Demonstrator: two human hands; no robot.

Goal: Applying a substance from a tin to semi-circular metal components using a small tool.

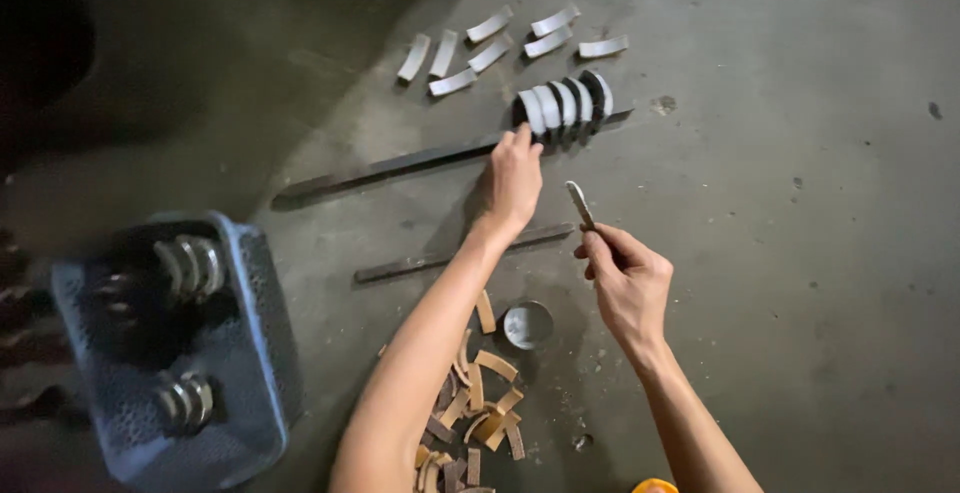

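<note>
From the head camera, looking down on the grey concrete floor (800, 253): the left hand (513, 181) reaches out, fingertips pinching the nearest piece in a row of curved grey metal shoes (565, 105) standing on edge along a long dark flat bar (400, 165). So that grip is narrow, closed on the end shoe. The right hand (628, 283) is wrapped around a small metal-bladed tool (580, 203), blade pointing up and away. Just behind the right grip sits a small round tin (527, 325); nearer the body, a heap of tan curved lining strips (475, 403). I'd judge this the picking-up stage; next the shoe must meet the blade. Loose shoes (500, 38) lie beyond; a blue mesh basket (255, 353) sits far left.
</note>
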